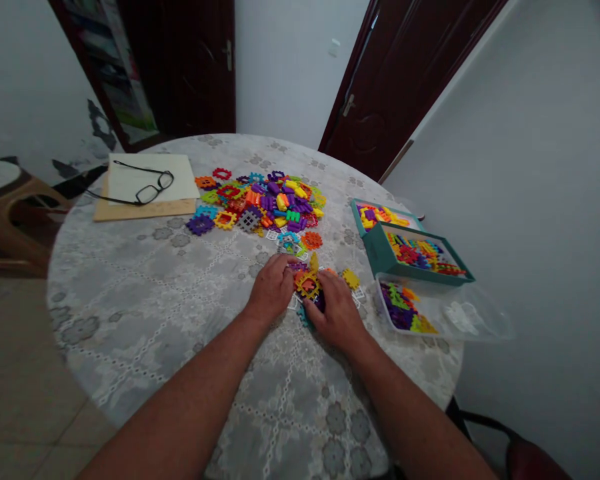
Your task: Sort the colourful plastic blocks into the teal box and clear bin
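Between my two hands lies a small cluster of plastic pieces, with a yellow square frame piece on top. My left hand touches the cluster's left side, its fingers bent over a purple piece. My right hand rests at the right side, thumb and fingers curled around the edge of the cluster; what they grip is partly hidden. A yellow piece stands up behind the frame piece. Another yellow piece lies right of my right hand, and a teal one sticks out below.
A large pile of colourful pieces lies beyond my hands. Glasses rest on paper at the far left. On the right are a green box of pieces, a shallower tray and a clear container. A patterned cloth covers the round table.
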Motion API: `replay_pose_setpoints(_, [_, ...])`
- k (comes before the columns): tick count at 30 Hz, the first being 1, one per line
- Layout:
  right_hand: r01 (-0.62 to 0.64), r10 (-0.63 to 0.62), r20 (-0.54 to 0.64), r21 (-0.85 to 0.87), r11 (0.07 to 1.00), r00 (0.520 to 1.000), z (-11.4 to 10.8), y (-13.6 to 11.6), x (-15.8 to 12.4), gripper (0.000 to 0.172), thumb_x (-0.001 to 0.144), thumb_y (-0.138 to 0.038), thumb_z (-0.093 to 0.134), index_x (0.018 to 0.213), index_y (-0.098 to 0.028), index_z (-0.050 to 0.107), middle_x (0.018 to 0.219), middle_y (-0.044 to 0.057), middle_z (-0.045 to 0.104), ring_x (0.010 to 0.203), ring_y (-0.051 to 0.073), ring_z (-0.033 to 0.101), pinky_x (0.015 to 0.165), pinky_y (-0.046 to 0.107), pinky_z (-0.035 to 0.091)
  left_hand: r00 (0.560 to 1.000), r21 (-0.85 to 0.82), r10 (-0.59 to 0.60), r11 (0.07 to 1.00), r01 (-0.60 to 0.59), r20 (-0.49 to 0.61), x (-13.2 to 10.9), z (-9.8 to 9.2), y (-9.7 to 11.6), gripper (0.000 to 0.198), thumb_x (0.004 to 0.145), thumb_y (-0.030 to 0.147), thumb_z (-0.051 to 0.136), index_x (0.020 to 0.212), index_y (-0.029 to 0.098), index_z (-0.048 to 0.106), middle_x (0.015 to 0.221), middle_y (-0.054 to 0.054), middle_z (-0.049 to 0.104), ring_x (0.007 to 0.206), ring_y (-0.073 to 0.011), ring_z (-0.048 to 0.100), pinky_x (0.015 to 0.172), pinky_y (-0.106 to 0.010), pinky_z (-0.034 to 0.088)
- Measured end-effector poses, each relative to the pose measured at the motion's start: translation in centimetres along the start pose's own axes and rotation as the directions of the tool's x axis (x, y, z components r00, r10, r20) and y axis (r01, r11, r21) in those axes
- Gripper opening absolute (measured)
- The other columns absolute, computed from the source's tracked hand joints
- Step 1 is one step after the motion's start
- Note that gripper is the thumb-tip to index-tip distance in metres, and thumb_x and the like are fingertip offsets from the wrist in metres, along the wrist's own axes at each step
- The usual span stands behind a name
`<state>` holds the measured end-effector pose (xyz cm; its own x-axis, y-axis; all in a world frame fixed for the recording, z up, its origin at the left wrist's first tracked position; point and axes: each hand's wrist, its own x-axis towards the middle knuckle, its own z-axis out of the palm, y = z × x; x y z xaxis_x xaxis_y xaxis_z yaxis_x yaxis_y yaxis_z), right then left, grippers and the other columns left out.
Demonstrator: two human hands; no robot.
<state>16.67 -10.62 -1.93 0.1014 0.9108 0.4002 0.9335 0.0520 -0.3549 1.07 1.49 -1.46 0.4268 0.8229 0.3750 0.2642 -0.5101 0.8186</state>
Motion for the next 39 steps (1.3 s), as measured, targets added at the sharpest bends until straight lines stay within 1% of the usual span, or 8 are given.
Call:
replay_pose_setpoints(6, [-0.079,0.108,-0.123,0.222,0.972,0.987,-1.1,0.7,0.1,0.052,0.098,-0.04,0.063,0.144,-0.016,0.059,0.138,0.019,0.068,0.13,0.033,0.064,0.114,0.053,0.051,0.998,0.023,-0.055,0.998,0.055,-0.001,0.2,-0.1,0.0,0.025,0.096,0.018,0.051,0.111,0.02,0.071,0.114,-0.009,0.073,0.11,-0.0246,0.069,0.103,-0.042,0.055])
replay_pose_setpoints(10, [-0.146,0.233,-0.188,0.386,0.911,0.954,-2.0,0.9,-0.4,0.055,0.095,-0.038,0.066,0.146,-0.018,0.058,0.133,0.016,0.071,0.117,0.03,0.07,0.107,0.048,0.056,0.992,0.105,0.065,0.992,-0.077,0.107,-0.1,-0.1,0.4,0.023,0.093,0.022,0.062,0.114,0.019,0.071,0.113,-0.009,0.073,0.108,-0.0252,0.068,0.1,-0.042,0.055])
replay_pose_setpoints(12, [-0.183,0.293,-0.177,0.464,0.867,0.939,-2.4,0.9,-0.4,0.048,0.095,-0.034,0.062,0.142,-0.02,0.061,0.128,0.013,0.074,0.108,0.026,0.073,0.101,0.044,0.058,0.974,0.16,0.138,0.973,-0.167,0.178,-0.2,0.0,0.5,0.026,0.092,0.026,0.069,0.117,0.019,0.071,0.113,-0.01,0.074,0.109,-0.0268,0.067,0.102,-0.044,0.054])
replay_pose_setpoints(16, [-0.153,0.278,-0.182,0.506,0.849,0.943,-2.9,1.1,-0.2,0.032,0.093,-0.024,0.055,0.119,-0.022,0.072,0.118,0.009,0.077,0.111,0.026,0.071,0.104,0.043,0.054,0.932,0.235,0.237,0.923,-0.304,0.275,-0.4,0.3,0.3,0.031,0.088,0.031,0.079,0.116,0.02,0.072,0.118,-0.012,0.073,0.114,-0.0288,0.065,0.106,-0.047,0.051])
replay_pose_setpoints(22, [-0.181,0.291,-0.133,0.526,0.831,0.947,-2.9,1.5,0.2,0.036,0.088,-0.019,0.052,0.116,-0.022,0.075,0.118,0.009,0.077,0.112,0.026,0.071,0.104,0.041,0.053,0.905,0.263,0.274,0.893,-0.364,0.325,-0.3,0.3,0.4,0.025,0.097,0.035,0.069,0.116,0.019,0.071,0.116,-0.012,0.073,0.112,-0.0274,0.066,0.103,-0.044,0.052])
replay_pose_setpoints(28, [-0.244,0.306,-0.028,0.535,0.809,0.952,-2.9,1.1,0.4,0.031,0.093,-0.022,0.054,0.115,-0.023,0.075,0.108,0.006,0.079,0.1,0.023,0.073,0.096,0.036,0.054,0.97,0.342,0.152,0.916,-0.21,0.188,0.1,0.1,1.1,0.035,0.106,0.039,0.045,0.116,0.018,0.072,0.112,-0.013,0.077,0.105,-0.0269,0.07,0.098,-0.042,0.054])
replay_pose_setpoints(33, [-0.281,0.342,0.032,0.645,0.71,0.939,-2.5,0.8,0.7,0.023,0.096,-0.029,0.059,0.113,-0.024,0.074,0.104,0.003,0.078,0.098,0.021,0.072,0.088,0.032,0.054,0.996,0.349,0.048,0.935,-0.071,0.073,0.7,-1.5,2.7,0.04,0.106,0.047,0.043,0.118,0.021,0.071,0.114,-0.009,0.078,0.103,-0.0263,0.072,0.094,-0.039,0.053])
replay_pose_setpoints(39, [-0.302,0.293,0.145,0.732,0.61,0.945,-2.3,0.7,0.6,0.031,0.097,-0.026,0.056,0.123,-0.024,0.073,0.085,-0.001,0.072,0.078,0.018,0.068,0.071,0.027,0.053,0.981,0.186,-0.117,0.979,0.088,0.156,-1.0,-1.6,5.1,0.041,0.102,0.054,0.049,0.114,0.022,0.072,0.094,-0.004,0.077,0.082,-0.023,0.071,0.078,-0.034,0.054])
